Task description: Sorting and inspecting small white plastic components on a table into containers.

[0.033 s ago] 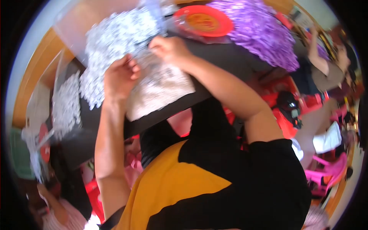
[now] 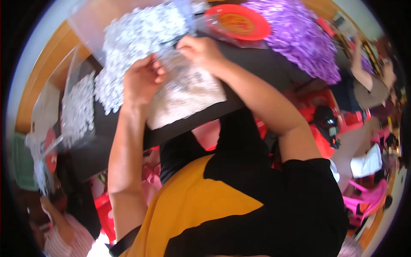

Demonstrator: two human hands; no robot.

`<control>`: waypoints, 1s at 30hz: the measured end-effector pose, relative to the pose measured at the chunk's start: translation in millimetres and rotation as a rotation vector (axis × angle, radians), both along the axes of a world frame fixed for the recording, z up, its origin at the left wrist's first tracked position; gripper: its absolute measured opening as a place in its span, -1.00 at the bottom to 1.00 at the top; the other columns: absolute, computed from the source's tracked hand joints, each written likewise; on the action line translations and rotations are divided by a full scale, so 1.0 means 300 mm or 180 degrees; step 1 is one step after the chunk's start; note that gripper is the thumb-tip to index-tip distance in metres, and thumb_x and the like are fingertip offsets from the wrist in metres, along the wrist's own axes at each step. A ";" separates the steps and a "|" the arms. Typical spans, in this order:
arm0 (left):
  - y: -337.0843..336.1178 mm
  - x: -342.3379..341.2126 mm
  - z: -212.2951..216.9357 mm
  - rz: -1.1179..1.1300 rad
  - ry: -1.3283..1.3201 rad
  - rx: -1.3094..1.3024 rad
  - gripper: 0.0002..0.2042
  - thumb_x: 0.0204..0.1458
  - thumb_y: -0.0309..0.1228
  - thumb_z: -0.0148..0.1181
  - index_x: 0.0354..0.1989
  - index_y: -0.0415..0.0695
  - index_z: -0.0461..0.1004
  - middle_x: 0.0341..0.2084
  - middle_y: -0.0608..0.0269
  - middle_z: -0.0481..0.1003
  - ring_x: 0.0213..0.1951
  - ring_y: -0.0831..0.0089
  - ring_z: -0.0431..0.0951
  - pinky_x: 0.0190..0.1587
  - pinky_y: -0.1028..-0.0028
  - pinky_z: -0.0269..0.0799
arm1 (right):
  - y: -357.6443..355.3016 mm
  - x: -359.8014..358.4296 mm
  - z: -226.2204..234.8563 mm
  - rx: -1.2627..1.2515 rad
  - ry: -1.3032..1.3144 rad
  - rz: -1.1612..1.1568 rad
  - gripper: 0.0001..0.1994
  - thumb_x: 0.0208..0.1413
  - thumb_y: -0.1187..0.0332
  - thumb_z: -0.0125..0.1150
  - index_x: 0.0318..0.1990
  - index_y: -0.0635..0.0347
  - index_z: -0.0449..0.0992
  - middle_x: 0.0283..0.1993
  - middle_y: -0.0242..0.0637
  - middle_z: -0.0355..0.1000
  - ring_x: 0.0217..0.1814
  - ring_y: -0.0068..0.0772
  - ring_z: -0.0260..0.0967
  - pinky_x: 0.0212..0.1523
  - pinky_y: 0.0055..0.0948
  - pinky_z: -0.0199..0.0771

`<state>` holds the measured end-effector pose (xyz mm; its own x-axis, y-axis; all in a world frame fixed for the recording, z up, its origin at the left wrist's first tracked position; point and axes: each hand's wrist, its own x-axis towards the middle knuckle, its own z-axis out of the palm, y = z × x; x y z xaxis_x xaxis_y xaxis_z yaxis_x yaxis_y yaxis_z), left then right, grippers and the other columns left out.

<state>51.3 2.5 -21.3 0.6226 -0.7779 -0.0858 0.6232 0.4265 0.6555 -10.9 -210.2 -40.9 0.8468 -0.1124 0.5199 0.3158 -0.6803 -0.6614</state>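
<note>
At a dark table, my left hand (image 2: 144, 81) has its fingers curled in beside a big heap of small pale silvery pieces (image 2: 132, 43). My right hand (image 2: 201, 52) is closed in a pinch a little farther off, to its right. Whatever either hand grips is too small or hidden to make out. Below and between them lies a whitish cloth-like sheet (image 2: 188, 103), with some clear glossy bits (image 2: 182, 70) on its far part. The sheet reaches almost to the table's near edge.
A red plate (image 2: 237, 22) and a heap of shiny purple pieces (image 2: 295, 38) lie to the right. Another silvery pile (image 2: 79, 109) is at left, near clear upright panels. A person (image 2: 370, 88) works at far right, another (image 2: 68, 235) at lower left. A pink chair (image 2: 366, 199) stands behind right.
The whole view has shifted slightly, so the table and both hands appear a little farther right. The hands keep nearly the same pose over the sheet.
</note>
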 end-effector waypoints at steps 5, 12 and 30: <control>0.029 -0.044 0.028 0.0404 -0.0312 0.0335 -0.81 0.07 -0.41 0.03 -0.23 -0.28 0.40 -0.57 0.22 0.40 -0.48 0.32 0.43 -0.42 0.43 0.27 | 0.026 0.021 -0.005 0.0461 0.0260 0.0408 -0.92 0.17 0.45 0.14 -0.22 0.23 0.49 -0.46 -0.46 0.39 -0.45 -0.71 0.26 -0.39 -0.63 0.30; 0.008 -0.117 0.075 0.0644 -0.0969 0.1015 -0.78 0.07 -0.44 0.01 -0.14 -0.28 0.37 -0.56 0.31 0.32 -0.55 0.50 0.32 -0.54 0.56 0.15 | 0.031 -0.018 0.043 0.1277 0.0334 0.0906 -0.90 0.21 0.45 0.11 -0.20 0.28 0.48 -0.40 -0.47 0.39 -0.41 -0.70 0.29 -0.39 -0.67 0.27; -0.041 -0.177 0.044 0.1926 -0.2925 0.1732 -0.85 -0.03 -0.58 0.31 -0.27 -0.14 0.55 -0.59 0.51 0.44 -0.49 0.76 0.33 -0.39 0.68 0.25 | 0.098 -0.113 0.235 0.1917 0.1279 0.1234 -0.80 0.25 0.28 0.03 -0.26 0.25 0.46 -0.51 -0.42 0.37 -0.46 -0.57 0.37 -0.37 -0.62 0.24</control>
